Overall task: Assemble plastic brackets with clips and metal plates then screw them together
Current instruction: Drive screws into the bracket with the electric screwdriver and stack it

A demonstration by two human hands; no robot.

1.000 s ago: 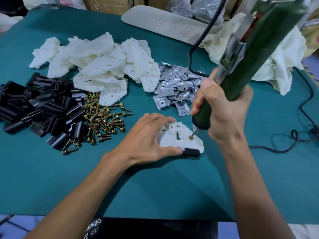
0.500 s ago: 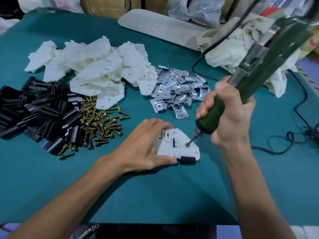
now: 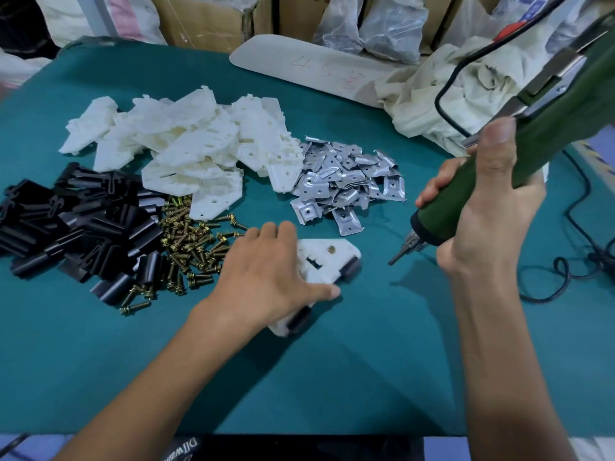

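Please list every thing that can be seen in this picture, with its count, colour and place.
table: one, teal, under everything
assembled bracket: one, white, centre, black clips at its edges
loose brackets: pile, white, far left
clips: pile, black, left
screws: pile, brass, right of clips
metal plates: pile, silver, centre
cloth: one, cream, far right
board: one, pale, far edge
screwdriver: one, green, corded, lifted off bracket
left hand: on bracket
right hand: gripping screwdriver

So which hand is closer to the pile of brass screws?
Left. The left hand lies on the white bracket beside the screws; the right hand holds the screwdriver farther right.
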